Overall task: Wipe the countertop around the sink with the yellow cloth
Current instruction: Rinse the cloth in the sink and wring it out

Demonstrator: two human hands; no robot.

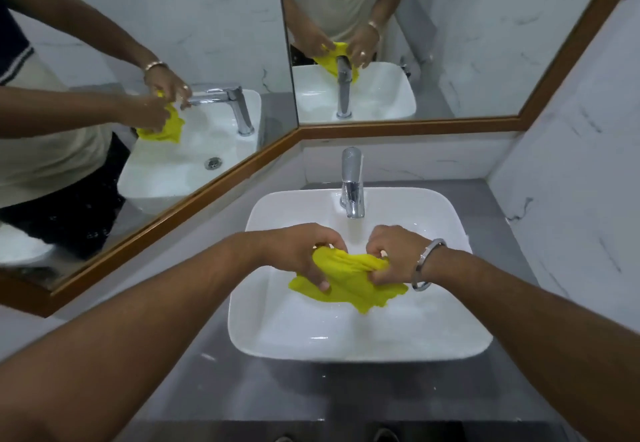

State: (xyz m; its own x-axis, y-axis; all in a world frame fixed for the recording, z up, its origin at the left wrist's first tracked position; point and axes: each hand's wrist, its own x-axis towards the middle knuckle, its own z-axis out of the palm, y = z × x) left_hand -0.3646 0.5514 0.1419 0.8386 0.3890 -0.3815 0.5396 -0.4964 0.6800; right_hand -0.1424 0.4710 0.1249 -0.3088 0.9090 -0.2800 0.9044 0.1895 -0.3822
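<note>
The yellow cloth (349, 280) is bunched and held over the white sink basin (360, 341), just in front of the chrome tap (352, 182). My left hand (301, 251) grips its left end, fingers curled over the fabric. My right hand (394, 254), with a metal bangle on the wrist, grips the right end. The cloth's lower part hangs loose into the basin. The grey countertop (263, 386) runs around the sink, wider at the front and narrow at the right.
Two wood-framed mirrors (450, 36) meet at a corner behind the tap and reflect my hands and the cloth. A marble-tiled wall (581, 199) stands close on the right. The counter's front edge lies near the bottom of the view.
</note>
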